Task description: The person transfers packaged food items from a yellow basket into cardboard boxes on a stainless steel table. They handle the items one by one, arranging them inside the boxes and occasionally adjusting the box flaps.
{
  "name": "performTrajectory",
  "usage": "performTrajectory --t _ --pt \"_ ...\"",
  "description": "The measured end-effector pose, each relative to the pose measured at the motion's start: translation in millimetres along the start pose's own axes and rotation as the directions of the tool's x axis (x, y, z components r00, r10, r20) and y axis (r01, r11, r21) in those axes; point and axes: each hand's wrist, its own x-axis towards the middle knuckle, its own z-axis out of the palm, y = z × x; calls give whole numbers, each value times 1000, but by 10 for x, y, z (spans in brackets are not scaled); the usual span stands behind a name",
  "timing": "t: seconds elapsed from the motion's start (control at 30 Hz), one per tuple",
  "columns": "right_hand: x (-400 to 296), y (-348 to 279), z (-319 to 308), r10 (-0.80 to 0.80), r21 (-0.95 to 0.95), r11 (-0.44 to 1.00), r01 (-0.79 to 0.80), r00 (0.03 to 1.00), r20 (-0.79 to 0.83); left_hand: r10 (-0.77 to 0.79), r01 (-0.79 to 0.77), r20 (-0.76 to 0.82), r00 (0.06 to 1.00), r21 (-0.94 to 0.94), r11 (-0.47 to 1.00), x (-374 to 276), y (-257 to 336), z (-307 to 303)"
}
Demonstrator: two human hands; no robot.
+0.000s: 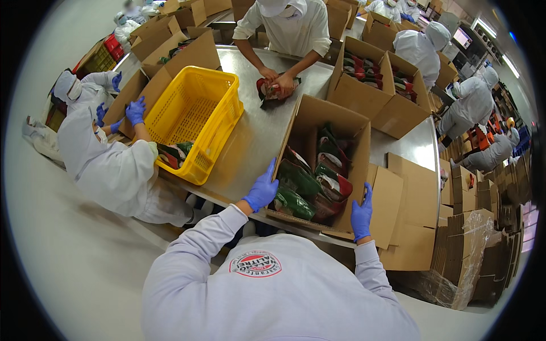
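An open cardboard box [298,123] stands before me at the near edge of a stainless steel table, between my two gloved hands. Inside it, glossy green-and-red plastic packs [332,179] lie in two rows, with a cardboard divider [312,147] partly visible between them. My left hand [261,192], in a blue glove, holds the box's left wall near the front corner, with its index finger stretched along the side. On the opposite wall, my right hand [361,215] presses near the front right corner, fingers pointing up. The undersides of both hands are hidden.
A yellow plastic crate [213,123] with a few packs stands left on the steel table [239,149]. Across it, a co-worker's hands [279,81] hold a pack. Filled boxes [362,91] stand behind mine; flat cardboard [411,204] lies right. Another co-worker [115,166] leans in at left.
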Motion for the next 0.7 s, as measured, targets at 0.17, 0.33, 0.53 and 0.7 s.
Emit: performTrajectory --t 0.17,0.33,0.53,0.7 --pt "-7 -3 0 -4 9 1000 5 1000 -6 139 -133 -111 984 66 989 -8 -88 61" --pt "-2 36 -16 -15 -4 1000 15 1000 -11 117 -111 -90 989 63 992 -2 -82 64" --pt "2 14 -15 -9 32 999 9 1000 -18 139 -139 -91 986 8 990 25 -159 85" --pt "19 108 -13 24 66 998 -23 1000 -13 -94 102 39 995 -439 893 48 -37 -81"
